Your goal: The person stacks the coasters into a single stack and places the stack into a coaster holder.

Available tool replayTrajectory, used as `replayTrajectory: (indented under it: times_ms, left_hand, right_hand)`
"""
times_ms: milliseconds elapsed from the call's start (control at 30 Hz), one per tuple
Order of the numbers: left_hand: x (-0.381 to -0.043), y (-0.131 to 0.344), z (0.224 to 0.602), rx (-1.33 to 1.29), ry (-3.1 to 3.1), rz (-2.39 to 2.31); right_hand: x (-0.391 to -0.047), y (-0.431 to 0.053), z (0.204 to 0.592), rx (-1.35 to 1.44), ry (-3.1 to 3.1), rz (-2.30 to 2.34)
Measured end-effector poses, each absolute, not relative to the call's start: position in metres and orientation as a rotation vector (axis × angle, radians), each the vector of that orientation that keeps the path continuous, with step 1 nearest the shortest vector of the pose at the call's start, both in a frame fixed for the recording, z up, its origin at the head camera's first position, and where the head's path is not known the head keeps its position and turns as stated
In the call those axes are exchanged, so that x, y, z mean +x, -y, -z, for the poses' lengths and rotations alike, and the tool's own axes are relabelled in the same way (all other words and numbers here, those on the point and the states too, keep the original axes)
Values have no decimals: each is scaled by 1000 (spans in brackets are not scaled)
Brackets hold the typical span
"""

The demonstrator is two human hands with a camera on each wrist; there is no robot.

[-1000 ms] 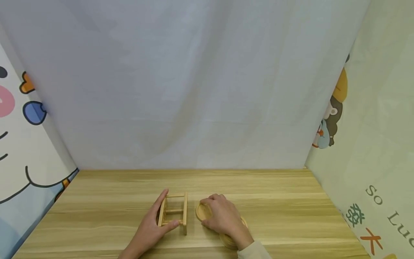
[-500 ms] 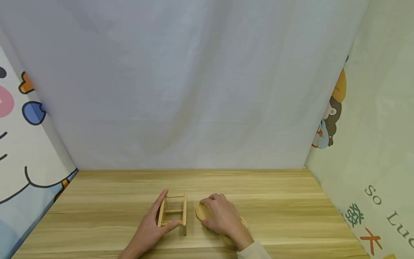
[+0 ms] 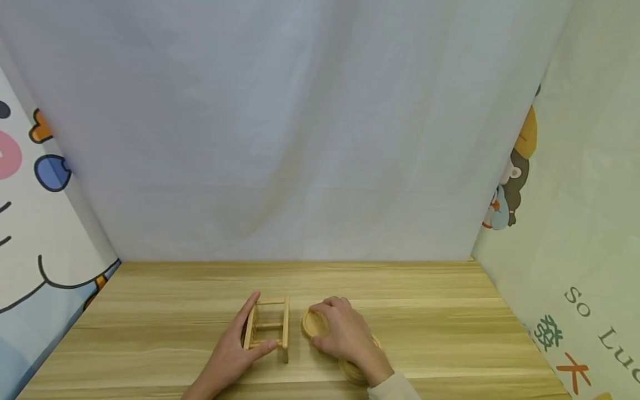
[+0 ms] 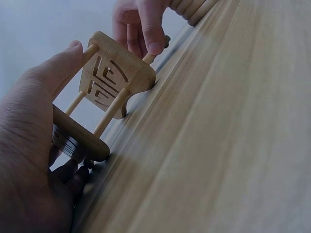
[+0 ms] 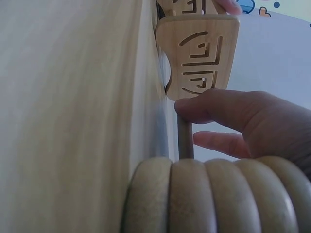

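The left hand (image 3: 235,341) is gripping a pale, slot-carved, rod-joined wooden rack (image 4: 114,75). The right hand (image 3: 345,332) is pinching a pale, round wooden disc (image 3: 313,324).

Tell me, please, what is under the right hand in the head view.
A round wooden disc shows partly beneath the right hand, and another round piece beside its wrist; whatever the hand covers cannot be seen.

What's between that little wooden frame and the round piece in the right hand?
Only bare tabletop: the head view shows a narrow strip of it separating the frame from the round piece.
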State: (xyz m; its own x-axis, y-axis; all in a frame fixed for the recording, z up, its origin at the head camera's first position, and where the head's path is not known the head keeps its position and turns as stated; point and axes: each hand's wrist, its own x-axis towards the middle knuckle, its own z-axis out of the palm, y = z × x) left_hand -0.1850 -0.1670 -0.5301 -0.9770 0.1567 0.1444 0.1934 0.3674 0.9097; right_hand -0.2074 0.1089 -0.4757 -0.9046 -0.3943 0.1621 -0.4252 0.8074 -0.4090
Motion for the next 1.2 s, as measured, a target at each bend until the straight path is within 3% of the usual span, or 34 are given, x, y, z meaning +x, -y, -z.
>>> replayTrajectory:
  times_ms: [1200]
  left_hand:
    - [-186, 167, 532, -321, 2577, 1716]
  right_hand:
    - [-204, -109, 464, 652, 2659, -876]
